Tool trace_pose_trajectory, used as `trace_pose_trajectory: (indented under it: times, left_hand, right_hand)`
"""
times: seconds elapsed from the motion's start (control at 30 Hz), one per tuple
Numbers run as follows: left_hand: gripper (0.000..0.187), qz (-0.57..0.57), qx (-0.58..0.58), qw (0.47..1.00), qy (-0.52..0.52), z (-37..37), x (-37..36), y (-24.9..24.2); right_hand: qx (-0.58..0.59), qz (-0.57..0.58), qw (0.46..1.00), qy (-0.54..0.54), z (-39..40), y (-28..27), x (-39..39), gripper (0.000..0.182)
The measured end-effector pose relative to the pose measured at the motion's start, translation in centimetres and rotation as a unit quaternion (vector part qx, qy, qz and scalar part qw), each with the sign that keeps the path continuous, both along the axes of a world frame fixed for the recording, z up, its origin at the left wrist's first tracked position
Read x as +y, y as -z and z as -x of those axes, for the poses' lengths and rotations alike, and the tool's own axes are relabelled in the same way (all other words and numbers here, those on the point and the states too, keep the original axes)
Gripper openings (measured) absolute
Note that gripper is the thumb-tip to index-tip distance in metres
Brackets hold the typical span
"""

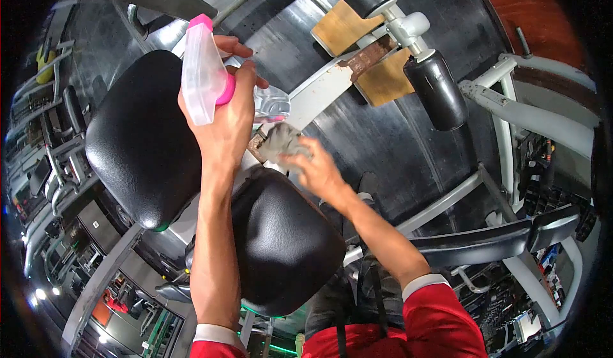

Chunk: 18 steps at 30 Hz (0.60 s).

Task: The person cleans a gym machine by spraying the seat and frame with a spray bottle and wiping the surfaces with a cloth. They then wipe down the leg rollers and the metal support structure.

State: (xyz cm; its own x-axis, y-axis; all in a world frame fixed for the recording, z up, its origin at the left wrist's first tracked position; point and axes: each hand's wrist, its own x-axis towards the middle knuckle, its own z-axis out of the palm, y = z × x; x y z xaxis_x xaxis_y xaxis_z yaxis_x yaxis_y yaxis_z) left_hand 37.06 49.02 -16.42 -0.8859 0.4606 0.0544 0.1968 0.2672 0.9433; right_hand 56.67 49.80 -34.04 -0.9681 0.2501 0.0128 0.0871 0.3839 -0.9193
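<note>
My left hand point(225, 118) is wrapped round a spray bottle, its white and pink spray head point(201, 70) pointing up past my wrist and its clear body point(273, 104) showing beyond my fingers. In my right hand point(321, 174) is a crumpled grey cloth point(283, 142), held over the white metal frame point(322, 93) of a gym machine, beside a rusty patch. Just below the cloth is a black padded seat point(284, 243). A second black pad point(143, 141) lies left of my left hand.
Black foam rollers point(435, 91) on a metal post stand at the upper right, near wooden footplates point(345, 29). A long black bench pad point(472, 248) is at the right. Grey machine frames point(549, 115) and more gym equipment surround the dark floor point(396, 160).
</note>
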Motion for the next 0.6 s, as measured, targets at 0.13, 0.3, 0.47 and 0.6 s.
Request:
trace_pose_trajectory:
  times: [0.13, 0.3, 0.47, 0.6]
  left_hand:
    - [0.026, 0.007, -0.021, 1.0, 0.014, -0.3, -0.1, -0.7]
    - [0.023, -0.022, -0.032, 0.999, -0.004, -0.3, 0.1, -0.8]
    - [0.018, -0.032, 0.025, 0.997, -0.067, 1.0, -0.8, -1.0]
    - [0.017, -0.065, 0.034, 0.992, -0.104, 1.5, -0.9, -0.8]
  right_hand:
    - [-0.027, -0.036, 0.965, 0.26, 2.6, 2.1, 5.5, 0.056]
    - [-0.037, -0.105, 0.983, 0.149, 3.5, 1.4, 6.8, 0.054]
    - [0.052, -0.18, 0.982, -0.022, 3.8, -4.0, 4.2, 0.049]
    - [-0.018, -0.159, 0.984, 0.073, 5.2, 0.1, 8.4, 0.057]
